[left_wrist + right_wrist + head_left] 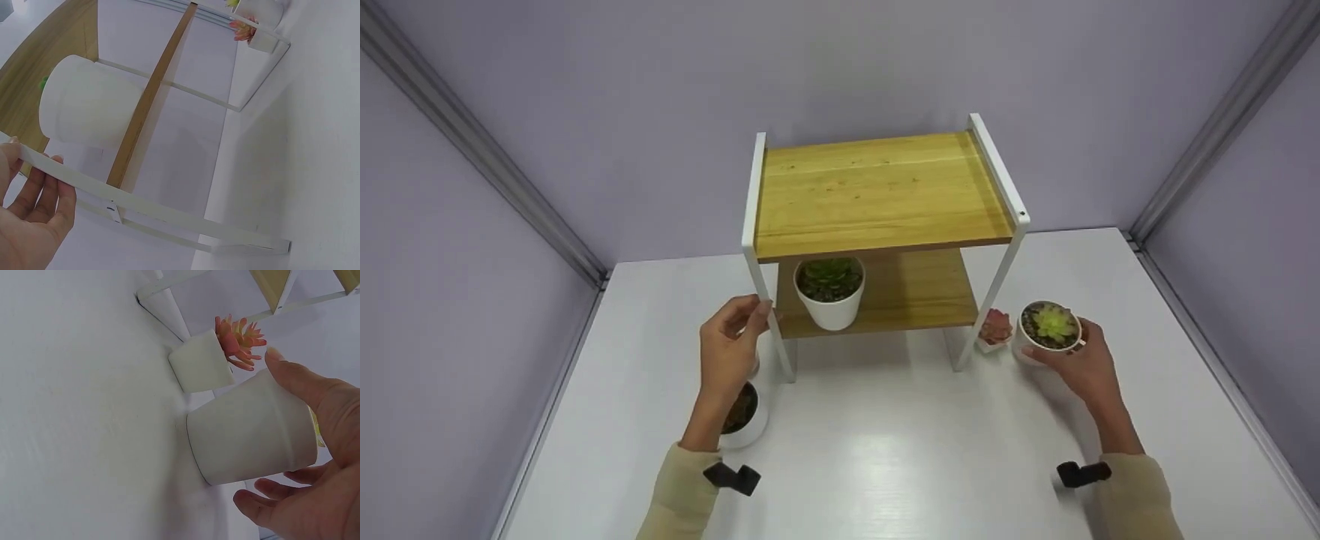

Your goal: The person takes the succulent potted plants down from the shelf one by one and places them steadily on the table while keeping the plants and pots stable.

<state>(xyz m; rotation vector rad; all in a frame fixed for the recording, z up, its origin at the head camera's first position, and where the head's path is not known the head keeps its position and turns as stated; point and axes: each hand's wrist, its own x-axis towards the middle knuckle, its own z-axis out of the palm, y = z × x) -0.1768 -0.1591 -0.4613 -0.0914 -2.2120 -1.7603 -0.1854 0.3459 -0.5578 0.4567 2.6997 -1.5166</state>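
Observation:
My left hand (727, 337) pinches the white front-left post (140, 203) of a two-tier wooden shelf (885, 195), thumb and fingertips on either side of it. On the lower board, close to that hand, stands a white pot with a dark green succulent (831, 292). At the right, my right hand (1084, 367) holds a white pot with a yellow-green succulent (1050, 327), thumb on one side and fingers on the other. In the right wrist view this white pot (247, 433) appears at the white table, its fingers partly behind it.
A small white pot with a pink-red succulent (996, 328) stands between the shelf's right leg and the held pot. Partly hidden by my left forearm, another white pot (750, 431) with dark contents stands on the table (870, 465). Pale panels (870, 60) enclose the table.

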